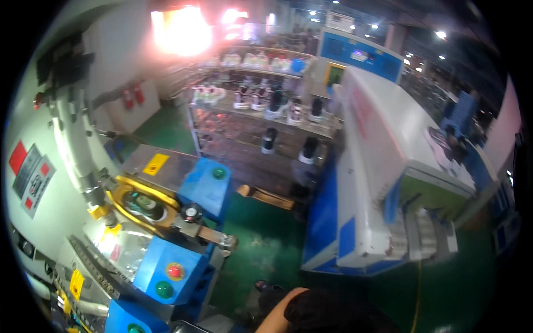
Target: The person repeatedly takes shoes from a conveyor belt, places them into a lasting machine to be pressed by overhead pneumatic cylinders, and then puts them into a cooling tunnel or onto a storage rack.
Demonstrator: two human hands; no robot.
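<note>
Neither of my hands shows. A bare forearm [282, 312] with a dark sleeve [327, 311] comes in at the lower edge, its hand cut off below the picture. Left of it stands a press machine with a blue button housing [166, 272] that carries a red button [175, 271] and a green button [164, 289]. Farther back on the machine, a dark shoe [145, 206] sits inside a yellow curved guard [130, 186]. A round black knob [191, 212] is beside the shoe.
A rack [222, 102] with several shoes stands ahead on the green floor [258, 250]. At the right, a large white and blue machine [361, 166] bears shoes [441, 149] on top. A second blue housing [205, 188] stands at the press's far side.
</note>
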